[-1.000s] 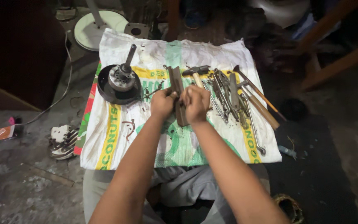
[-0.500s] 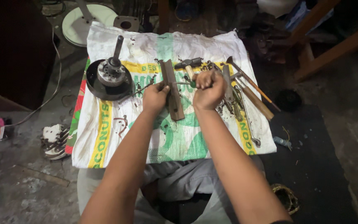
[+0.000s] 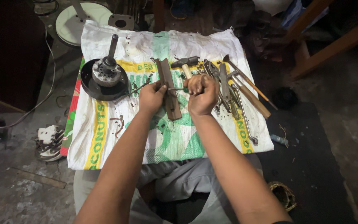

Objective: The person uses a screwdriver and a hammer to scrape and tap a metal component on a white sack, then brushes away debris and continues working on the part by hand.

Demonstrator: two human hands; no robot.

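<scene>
Sacking (image 3: pixel 117 141) covers a grimy floor (image 3: pixel 336 124); left hand (image 3: pixel 152 97) and right hand (image 3: pixel 201 94) fingers pinch a thin metal rod (image 3: pixel 175 88).

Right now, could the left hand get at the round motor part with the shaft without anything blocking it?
Probably yes: the motor part sits on the sack just left of the left hand, with only bare sack between, though that hand is gripping a thin rod.

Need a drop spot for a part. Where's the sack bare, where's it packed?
Bare: near edge of the woven sack, below both hands; also the far strip behind the hammer. Small gap left of the left hand, beside the bent scraps. Crowded: tool pile by the right hand; motor rotor far left; metal bar centre.
</scene>
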